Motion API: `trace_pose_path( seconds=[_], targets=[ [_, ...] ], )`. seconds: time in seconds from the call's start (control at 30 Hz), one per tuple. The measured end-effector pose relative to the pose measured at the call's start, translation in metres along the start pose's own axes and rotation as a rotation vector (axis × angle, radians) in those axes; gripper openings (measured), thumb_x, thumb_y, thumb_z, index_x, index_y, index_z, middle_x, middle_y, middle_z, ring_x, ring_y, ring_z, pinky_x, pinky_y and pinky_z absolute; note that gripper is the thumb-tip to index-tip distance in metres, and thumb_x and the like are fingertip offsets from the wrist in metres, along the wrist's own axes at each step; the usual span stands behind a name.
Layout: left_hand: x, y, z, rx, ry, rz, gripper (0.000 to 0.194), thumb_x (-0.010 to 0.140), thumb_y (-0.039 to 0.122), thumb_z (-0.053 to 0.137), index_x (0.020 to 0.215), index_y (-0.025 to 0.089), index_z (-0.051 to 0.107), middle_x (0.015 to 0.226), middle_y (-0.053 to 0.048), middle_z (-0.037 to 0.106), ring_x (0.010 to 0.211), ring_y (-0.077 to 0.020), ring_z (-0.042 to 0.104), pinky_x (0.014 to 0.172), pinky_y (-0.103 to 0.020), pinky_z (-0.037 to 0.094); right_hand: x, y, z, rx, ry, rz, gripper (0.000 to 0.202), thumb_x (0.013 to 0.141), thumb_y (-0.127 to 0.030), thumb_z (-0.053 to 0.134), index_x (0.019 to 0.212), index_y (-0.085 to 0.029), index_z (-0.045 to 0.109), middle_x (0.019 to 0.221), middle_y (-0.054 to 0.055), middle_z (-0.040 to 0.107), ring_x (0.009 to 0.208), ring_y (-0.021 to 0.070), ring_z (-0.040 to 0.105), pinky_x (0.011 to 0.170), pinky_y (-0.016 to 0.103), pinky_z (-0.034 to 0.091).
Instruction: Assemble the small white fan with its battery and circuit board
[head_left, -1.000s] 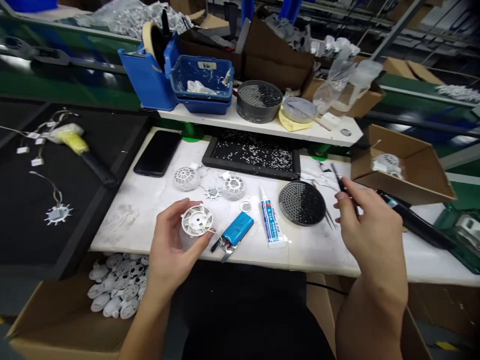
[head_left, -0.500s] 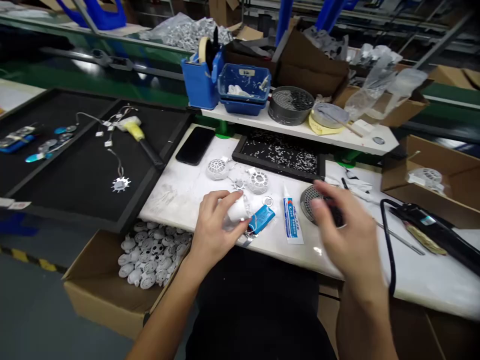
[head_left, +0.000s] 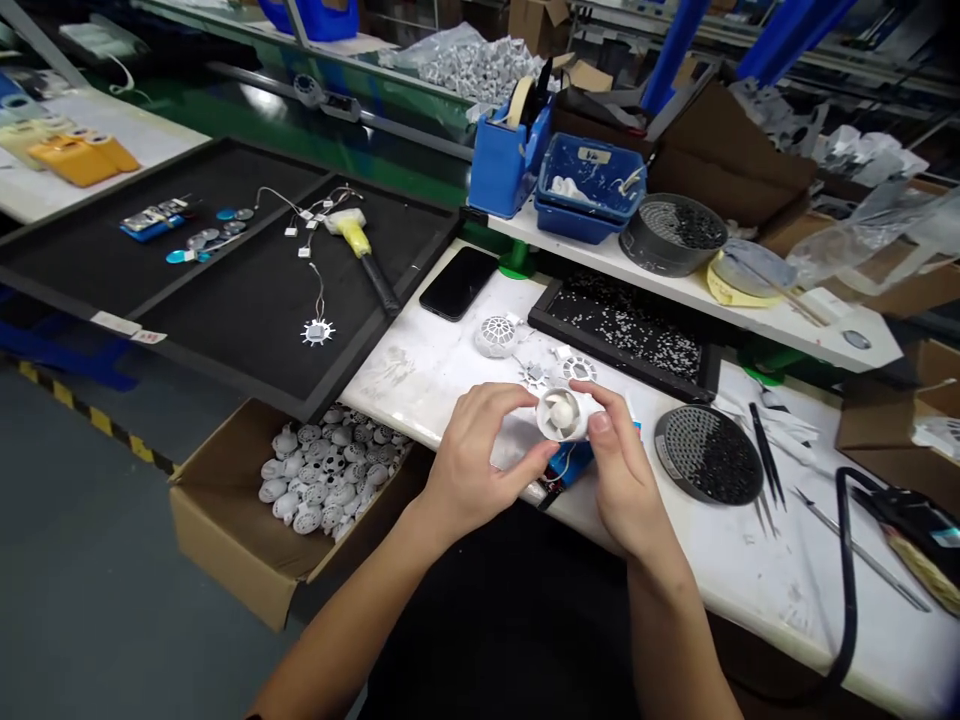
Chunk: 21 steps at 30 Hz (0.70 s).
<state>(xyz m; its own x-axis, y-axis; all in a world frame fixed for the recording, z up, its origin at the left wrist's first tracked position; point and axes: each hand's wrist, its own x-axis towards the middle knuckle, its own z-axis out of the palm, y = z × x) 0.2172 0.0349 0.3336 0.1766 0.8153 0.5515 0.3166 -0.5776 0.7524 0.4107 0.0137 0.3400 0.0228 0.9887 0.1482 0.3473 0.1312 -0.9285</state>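
A small white cylindrical fan housing (head_left: 561,414), its blades and round hub facing me, is held above the bench edge between both hands. The thumb and forefinger of my left hand (head_left: 476,460) grip its left side. My right hand (head_left: 630,485) pinches its right side with thumb and forefinger. Just below lies a blue-wrapped block (head_left: 571,462) with thin wires, partly covered by my hands. Behind them are a white domed grille (head_left: 497,337), a second openwork cap (head_left: 580,370) and a toothed disc with a wire (head_left: 534,374). My right hand mostly hides the glue tube.
Right of my hands sits a round perforated dish (head_left: 709,455) of black bits, with tweezers (head_left: 766,455) alongside. A phone (head_left: 459,283) and a tray of tiny white pieces (head_left: 630,335) lie farther back. A carton (head_left: 232,540) of white domed parts stands lower left; a hammer (head_left: 364,255) rests on the black board.
My right hand has come left from near the perforated dish and taken hold of the fan housing. The housing has turned, showing its blades. The view has swung left.
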Motion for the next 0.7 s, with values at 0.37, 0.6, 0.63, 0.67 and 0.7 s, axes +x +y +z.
trace_pose_path(
  seconds=[0.37,0.6,0.63,0.67,0.7],
  targets=[
    [0.012,0.011,0.008,-0.049,-0.036,-0.085,0.022,0.099,0.026,0.074,0.119,0.019,0.078,0.104,-0.007,0.07,0.099,-0.0204,0.068,0.091,-0.036,0.055,-0.004,0.002,0.002,0.105,-0.015,0.027,0.041,0.114,-0.054,0.043,0.146,-0.034,0.059,0.148,0.003,0.061,0.143,0.0274,0.052,0.127,0.047,0.035],
    [0.018,0.016,0.011,-0.205,-0.026,-0.382,0.009,0.093,0.023,0.079,0.1,0.02,0.085,0.075,0.002,0.052,0.072,-0.0124,0.054,0.07,-0.028,0.045,-0.004,0.008,0.001,0.025,-0.053,-0.013,0.04,0.115,-0.053,0.043,0.148,-0.035,0.056,0.151,0.003,0.06,0.145,0.027,0.051,0.127,0.047,0.035],
    [0.018,0.016,0.011,-0.225,-0.023,-0.416,0.008,0.092,0.024,0.08,0.098,0.02,0.085,0.073,0.003,0.05,0.07,-0.0118,0.051,0.068,-0.027,0.043,-0.005,0.009,0.001,0.008,-0.056,-0.018,0.04,0.115,-0.053,0.043,0.148,-0.035,0.055,0.151,0.003,0.06,0.145,0.027,0.051,0.127,0.048,0.034],
    [0.018,0.016,0.011,-0.244,-0.022,-0.44,0.008,0.092,0.024,0.08,0.097,0.021,0.085,0.072,0.004,0.049,0.068,-0.0112,0.049,0.066,-0.027,0.042,-0.005,0.01,0.001,-0.007,-0.06,-0.024,0.04,0.115,-0.053,0.043,0.149,-0.035,0.055,0.151,0.002,0.06,0.145,0.0269,0.051,0.128,0.048,0.033],
    [0.017,0.015,0.01,-0.26,-0.02,-0.459,0.008,0.091,0.025,0.081,0.096,0.021,0.085,0.071,0.004,0.048,0.066,-0.0109,0.047,0.064,-0.027,0.04,-0.006,0.01,0.001,-0.019,-0.065,-0.031,0.039,0.115,-0.053,0.043,0.149,-0.036,0.054,0.152,0.001,0.059,0.145,0.0266,0.05,0.128,0.048,0.032]
  ],
)
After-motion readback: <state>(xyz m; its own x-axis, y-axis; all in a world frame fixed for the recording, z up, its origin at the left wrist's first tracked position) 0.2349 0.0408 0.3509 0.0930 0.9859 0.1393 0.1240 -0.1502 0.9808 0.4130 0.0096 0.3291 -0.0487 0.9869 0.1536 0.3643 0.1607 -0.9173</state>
